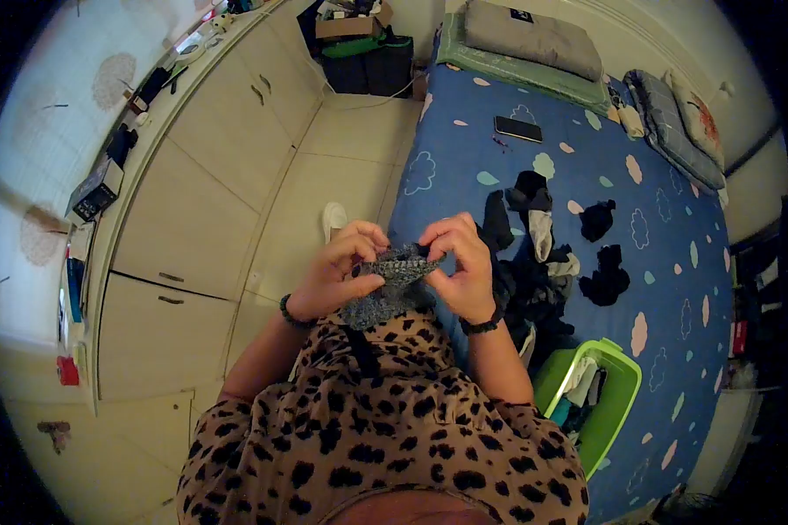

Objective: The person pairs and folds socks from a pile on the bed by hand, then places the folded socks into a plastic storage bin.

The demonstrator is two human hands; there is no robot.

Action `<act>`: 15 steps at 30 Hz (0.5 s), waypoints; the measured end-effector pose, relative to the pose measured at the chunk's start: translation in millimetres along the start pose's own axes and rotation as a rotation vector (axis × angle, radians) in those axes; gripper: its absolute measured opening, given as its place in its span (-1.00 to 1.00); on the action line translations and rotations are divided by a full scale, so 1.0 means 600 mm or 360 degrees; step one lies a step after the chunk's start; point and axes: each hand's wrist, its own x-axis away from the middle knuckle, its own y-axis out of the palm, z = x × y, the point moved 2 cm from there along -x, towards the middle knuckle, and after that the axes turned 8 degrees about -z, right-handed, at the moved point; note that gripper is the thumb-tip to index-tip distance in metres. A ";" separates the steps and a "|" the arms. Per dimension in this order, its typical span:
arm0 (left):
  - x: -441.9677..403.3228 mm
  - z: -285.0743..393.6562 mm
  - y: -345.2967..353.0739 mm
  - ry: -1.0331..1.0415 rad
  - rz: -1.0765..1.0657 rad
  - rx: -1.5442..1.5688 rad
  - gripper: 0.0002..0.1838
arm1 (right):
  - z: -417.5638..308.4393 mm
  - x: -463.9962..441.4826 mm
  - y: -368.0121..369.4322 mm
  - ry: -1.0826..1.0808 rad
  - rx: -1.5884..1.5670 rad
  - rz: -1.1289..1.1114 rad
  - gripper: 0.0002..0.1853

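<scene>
Both hands pinch the ribbed opening of a grey knitted sock [385,293], held in front of my body at waist height. My left hand [341,267] grips the left end of the cuff, thumb and fingers closed on it. At the cuff's right end, my right hand [458,262] is closed on the fabric the same way. The rest of the sock hangs below the cuff, toward my lap. To the right of my right hand, a loose pile of dark socks [534,293] lies on the bed, with a whitish sock [541,234] among them.
Two dark bundles, one a balled sock [598,220], sit beside the pile on the blue bed [674,350]. A green basket [622,385] holds folded cloth items. Further back are a phone [517,129] and pillows [534,39]. Cabinets [184,210] line the left wall.
</scene>
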 end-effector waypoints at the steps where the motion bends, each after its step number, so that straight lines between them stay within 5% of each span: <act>1: 0.002 0.001 -0.001 0.0026 0.0001 -0.0019 -0.74 | 0.002 0.000 0.000 -0.0003 -0.0059 0.0004 -0.75; 8: 0.001 0.019 -0.009 -0.0078 -0.0242 -0.0573 -0.75 | 0.008 -0.001 -0.014 -0.0045 -0.0097 -0.0117 -0.74; 10: 0.008 0.009 -0.009 -0.0318 -0.0004 0.0198 -0.82 | 0.010 -0.005 -0.018 -0.0050 -0.0197 -0.0399 -0.70; 15: 0.005 -0.002 -0.012 -0.0053 -0.0004 0.0329 -0.89 | 0.034 0.007 -0.003 0.0030 -0.0334 -0.0596 -0.69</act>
